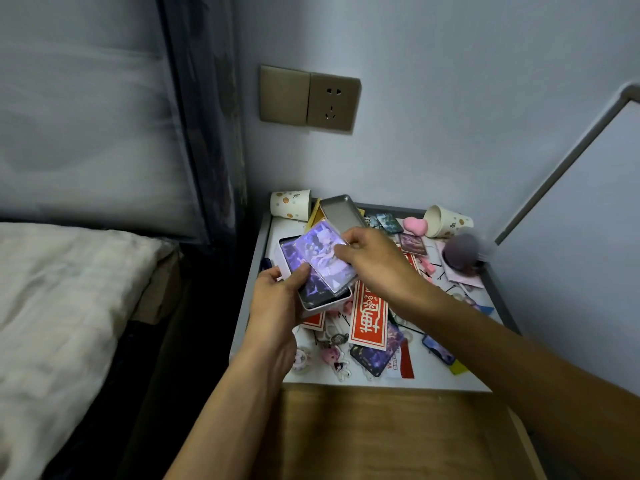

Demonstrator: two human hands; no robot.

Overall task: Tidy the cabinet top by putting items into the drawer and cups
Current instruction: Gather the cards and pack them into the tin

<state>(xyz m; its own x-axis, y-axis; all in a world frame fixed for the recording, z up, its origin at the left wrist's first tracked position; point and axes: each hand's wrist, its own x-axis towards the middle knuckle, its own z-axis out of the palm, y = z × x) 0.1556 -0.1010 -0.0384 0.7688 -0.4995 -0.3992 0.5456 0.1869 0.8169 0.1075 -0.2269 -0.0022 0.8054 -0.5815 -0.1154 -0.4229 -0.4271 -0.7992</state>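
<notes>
My left hand [277, 299] grips a shallow white tin [313, 308] with dark picture cards in it, above the cabinet top's left side. My right hand [372, 258] pinches a shiny purple card [323, 254] at its far corner, and the card lies tilted over the tin. The tin's grey lid [341, 213] leans behind. Two paper cups lie on their sides: one [291, 204] at the back left, one [446, 221] at the back right. The white cabinet top [429, 377] is strewn with cards, keychains and red paper strips [369, 317].
A pink heart [414, 225] and a purple-grey puff [462, 252] sit at the back right. The open wooden drawer [381, 431] shows below the cabinet's front edge. A bed [62, 306] lies to the left, and a wall socket [310, 98] is above.
</notes>
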